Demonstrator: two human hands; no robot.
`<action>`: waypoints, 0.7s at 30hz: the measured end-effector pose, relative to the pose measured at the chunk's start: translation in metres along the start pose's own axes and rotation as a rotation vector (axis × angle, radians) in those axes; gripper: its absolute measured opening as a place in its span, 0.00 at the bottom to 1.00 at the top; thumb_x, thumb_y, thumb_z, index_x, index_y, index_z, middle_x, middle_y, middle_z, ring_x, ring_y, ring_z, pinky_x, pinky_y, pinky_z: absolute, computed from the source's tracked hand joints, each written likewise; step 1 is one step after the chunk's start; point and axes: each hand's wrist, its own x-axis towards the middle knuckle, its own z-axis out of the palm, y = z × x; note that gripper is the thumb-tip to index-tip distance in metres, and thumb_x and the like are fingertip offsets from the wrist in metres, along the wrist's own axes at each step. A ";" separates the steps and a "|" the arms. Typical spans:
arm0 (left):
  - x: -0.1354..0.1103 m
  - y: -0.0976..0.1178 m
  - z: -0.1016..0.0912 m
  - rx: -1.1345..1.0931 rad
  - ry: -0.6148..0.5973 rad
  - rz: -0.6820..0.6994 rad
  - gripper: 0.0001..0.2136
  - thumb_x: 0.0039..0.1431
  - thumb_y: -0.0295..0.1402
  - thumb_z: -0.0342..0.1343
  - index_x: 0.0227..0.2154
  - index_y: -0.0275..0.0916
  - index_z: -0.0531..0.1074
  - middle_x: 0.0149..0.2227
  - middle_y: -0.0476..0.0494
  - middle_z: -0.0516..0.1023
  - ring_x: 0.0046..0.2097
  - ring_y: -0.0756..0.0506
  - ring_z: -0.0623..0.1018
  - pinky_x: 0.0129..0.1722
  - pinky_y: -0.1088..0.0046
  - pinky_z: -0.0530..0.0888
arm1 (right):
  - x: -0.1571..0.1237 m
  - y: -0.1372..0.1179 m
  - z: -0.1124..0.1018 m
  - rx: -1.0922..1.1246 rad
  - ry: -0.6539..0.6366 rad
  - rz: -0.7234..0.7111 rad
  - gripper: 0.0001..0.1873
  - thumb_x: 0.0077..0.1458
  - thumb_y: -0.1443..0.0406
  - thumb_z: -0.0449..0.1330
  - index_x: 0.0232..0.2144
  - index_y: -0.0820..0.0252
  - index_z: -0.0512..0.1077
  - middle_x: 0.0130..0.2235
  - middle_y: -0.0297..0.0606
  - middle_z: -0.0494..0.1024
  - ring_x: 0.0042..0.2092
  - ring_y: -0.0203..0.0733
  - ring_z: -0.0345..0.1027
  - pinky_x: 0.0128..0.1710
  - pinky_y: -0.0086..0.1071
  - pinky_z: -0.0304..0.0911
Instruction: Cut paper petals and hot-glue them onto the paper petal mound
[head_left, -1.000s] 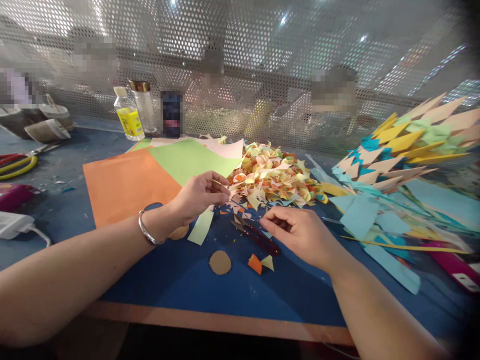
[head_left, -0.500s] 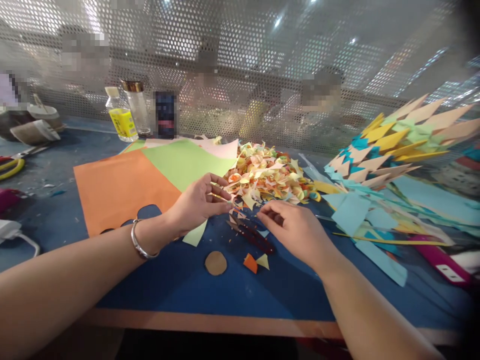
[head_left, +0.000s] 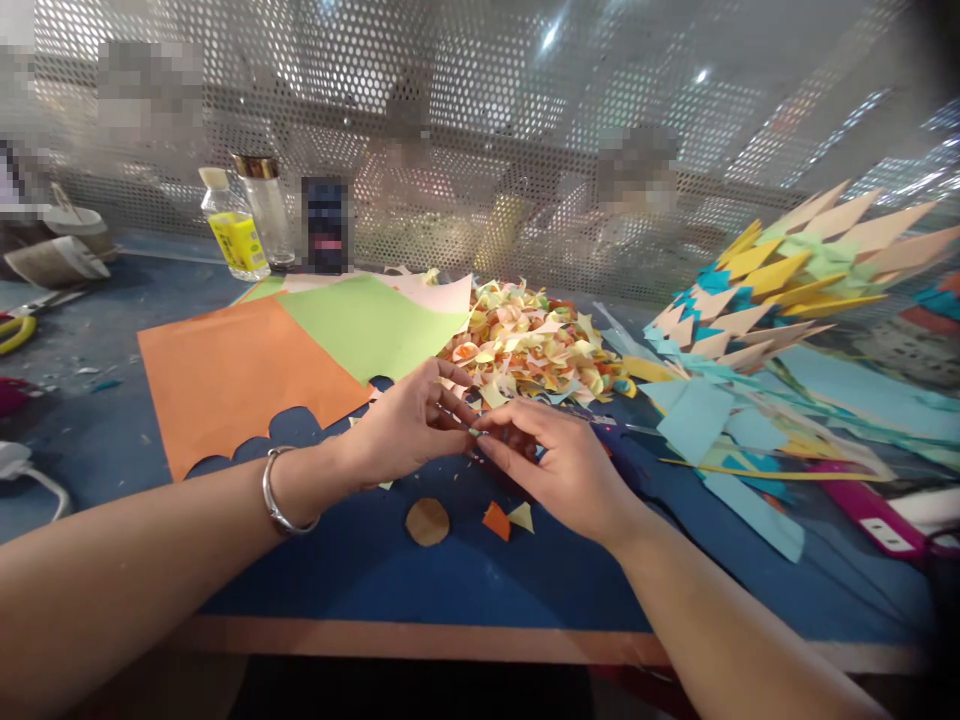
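My left hand (head_left: 405, 428), with a silver bracelet at the wrist, and my right hand (head_left: 559, 465) meet fingertip to fingertip above the blue table (head_left: 360, 560). Both pinch a tiny scrap of paper (head_left: 474, 432) between them, too small to name. Just behind them lies a heap of small curled paper pieces (head_left: 536, 350) in yellow, orange and pink. A brown paper disc (head_left: 427, 521), an orange triangle (head_left: 496, 521) and a pale yellow triangle (head_left: 522, 516) lie on the table below my hands.
An orange sheet (head_left: 232, 375) with scalloped cut-outs and a green sheet (head_left: 367, 325) lie at the left. A spiky paper construction (head_left: 795, 290) and blue strips (head_left: 712, 420) fill the right. Bottles (head_left: 232, 225) stand by the perforated screen. Yellow-handled scissors (head_left: 15, 330) lie far left.
My hands have closed together from apart; the right moved left over the dark red scissors, hiding them, and now pinches the same small scrap as the left.
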 end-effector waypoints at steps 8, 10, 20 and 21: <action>-0.001 0.001 0.001 0.064 0.018 0.023 0.25 0.45 0.25 0.63 0.46 0.36 0.59 0.34 0.46 0.75 0.33 0.49 0.77 0.33 0.70 0.72 | 0.001 0.000 0.004 -0.012 0.020 -0.036 0.04 0.61 0.65 0.58 0.35 0.58 0.73 0.30 0.32 0.70 0.29 0.33 0.64 0.28 0.29 0.60; -0.001 0.000 0.001 0.089 0.051 0.037 0.25 0.45 0.26 0.63 0.46 0.36 0.60 0.33 0.46 0.75 0.34 0.48 0.77 0.33 0.70 0.72 | 0.002 0.001 0.005 -0.022 0.043 -0.047 0.03 0.60 0.66 0.58 0.34 0.59 0.73 0.29 0.32 0.70 0.29 0.33 0.63 0.28 0.29 0.60; 0.000 -0.002 0.003 0.025 0.132 0.055 0.24 0.44 0.26 0.65 0.44 0.36 0.63 0.31 0.49 0.75 0.32 0.50 0.77 0.33 0.71 0.74 | 0.002 0.001 0.006 -0.057 0.106 -0.007 0.03 0.59 0.67 0.59 0.33 0.59 0.73 0.28 0.31 0.71 0.27 0.32 0.63 0.28 0.28 0.60; 0.000 -0.002 0.004 0.006 0.134 0.052 0.23 0.44 0.25 0.65 0.44 0.36 0.63 0.30 0.49 0.75 0.32 0.50 0.77 0.34 0.71 0.74 | 0.002 0.000 0.006 -0.060 0.112 -0.005 0.03 0.59 0.67 0.59 0.33 0.59 0.73 0.28 0.31 0.71 0.27 0.32 0.63 0.28 0.28 0.60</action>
